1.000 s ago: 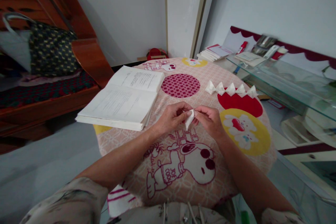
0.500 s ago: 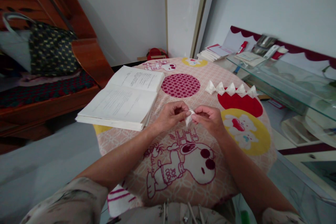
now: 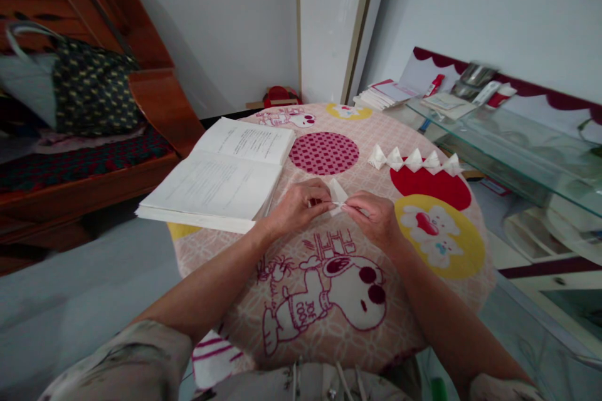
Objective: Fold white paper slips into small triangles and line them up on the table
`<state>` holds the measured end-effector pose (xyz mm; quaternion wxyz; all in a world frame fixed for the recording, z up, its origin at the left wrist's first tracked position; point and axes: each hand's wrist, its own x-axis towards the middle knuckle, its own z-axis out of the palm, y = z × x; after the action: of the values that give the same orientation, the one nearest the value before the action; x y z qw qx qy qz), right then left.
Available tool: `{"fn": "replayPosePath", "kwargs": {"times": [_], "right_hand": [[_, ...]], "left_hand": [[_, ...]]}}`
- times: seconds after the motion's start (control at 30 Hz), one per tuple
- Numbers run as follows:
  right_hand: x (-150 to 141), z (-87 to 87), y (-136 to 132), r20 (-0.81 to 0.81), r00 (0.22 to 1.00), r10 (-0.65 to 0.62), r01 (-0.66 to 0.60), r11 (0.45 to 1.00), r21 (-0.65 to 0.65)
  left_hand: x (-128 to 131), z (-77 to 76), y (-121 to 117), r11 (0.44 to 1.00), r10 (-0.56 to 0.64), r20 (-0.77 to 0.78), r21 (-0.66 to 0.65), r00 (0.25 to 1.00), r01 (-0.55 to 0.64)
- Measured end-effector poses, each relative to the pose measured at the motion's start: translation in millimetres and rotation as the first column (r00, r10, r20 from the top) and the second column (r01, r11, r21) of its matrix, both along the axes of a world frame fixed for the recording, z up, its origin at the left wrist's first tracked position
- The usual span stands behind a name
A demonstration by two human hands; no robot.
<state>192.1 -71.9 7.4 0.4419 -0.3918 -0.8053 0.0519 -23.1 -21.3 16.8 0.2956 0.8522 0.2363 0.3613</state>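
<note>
A small folded white paper piece (image 3: 337,192) lies low over the pink cartoon tablecloth (image 3: 329,301) at the table's middle. My left hand (image 3: 301,207) pinches its left side with closed fingers. From the right, my right hand (image 3: 374,216) pinches the same piece with thumb and fingertips. A row of several folded white paper triangles (image 3: 414,160) rests beyond my right hand, on the red circle of the cloth. An open book (image 3: 226,172) lies just left of my left hand.
A glass shelf (image 3: 517,144) with papers, a metal pot and red containers runs along the right. Stacked booklets (image 3: 383,94) sit behind the table. A wooden bench (image 3: 94,163) with a patterned bag (image 3: 89,88) stands at the left. A white cabinet (image 3: 329,25) stands behind.
Both hands have lowered toward the cloth and moved slightly away from me. The paper piece, held upright before, now lies flatter between the fingertips.
</note>
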Motion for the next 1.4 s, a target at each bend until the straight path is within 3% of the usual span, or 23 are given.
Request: {"fn": "replayPosePath", "kwargs": {"times": [0.1,0.2,0.27,0.33,0.4,0.47,0.63,0.87,1.13,1.27,1.4], "right_hand": [[-1,0.0,-1,0.038,0.999,0.002,-0.004,0.999,0.04],[-5,-0.9,-3,0.065,0.998,0.014,-0.019,0.997,0.074],[-8,-1.6,-4,0.073,0.997,0.04,-0.045,0.996,0.071],[-11,-1.8,-6,0.083,0.994,0.069,-0.073,0.996,0.052],[-13,-1.1,-7,0.103,0.991,0.09,-0.093,0.995,0.03],[-14,0.0,-7,0.121,0.987,0.109,-0.111,0.994,0.009],[-15,1.8,-6,0.104,0.989,0.101,-0.103,0.994,0.018],[-15,0.0,-6,0.073,0.99,0.125,-0.134,0.981,0.141],[-19,2.5,-9,0.043,0.986,0.158,-0.161,0.985,0.055],[-18,-0.5,-11,0.019,0.997,0.08,-0.081,0.996,0.027],[-16,-0.8,-11,-0.032,0.998,-0.048,0.047,0.998,-0.046]], "left_hand": [[2,-2.8,2,0.985,0.134,0.109,-0.124,0.985,-0.12],[6,-10.3,7,0.922,0.275,0.22,-0.338,0.936,-0.191],[8,-15.5,11,0.853,0.26,0.264,-0.513,0.929,-0.092],[10,-18.6,12,0.751,0.218,0.274,-0.66,0.937,0.019],[11,-19.4,12,0.659,0.193,0.269,-0.748,0.943,0.079],[11,-19.3,11,0.619,0.215,0.269,-0.781,0.939,0.082],[12,-20.5,10,0.62,0.317,0.316,-0.783,0.894,0.057],[9,-17.4,9,0.688,0.299,0.317,-0.725,0.9,0.026],[10,-15.1,7,0.68,0.337,0.246,-0.731,0.909,-0.055],[13,-14.1,2,0.706,0.269,0.216,-0.707,0.939,-0.04],[15,-11.7,-2,0.779,0.21,0.18,-0.625,0.961,-0.054]]}}
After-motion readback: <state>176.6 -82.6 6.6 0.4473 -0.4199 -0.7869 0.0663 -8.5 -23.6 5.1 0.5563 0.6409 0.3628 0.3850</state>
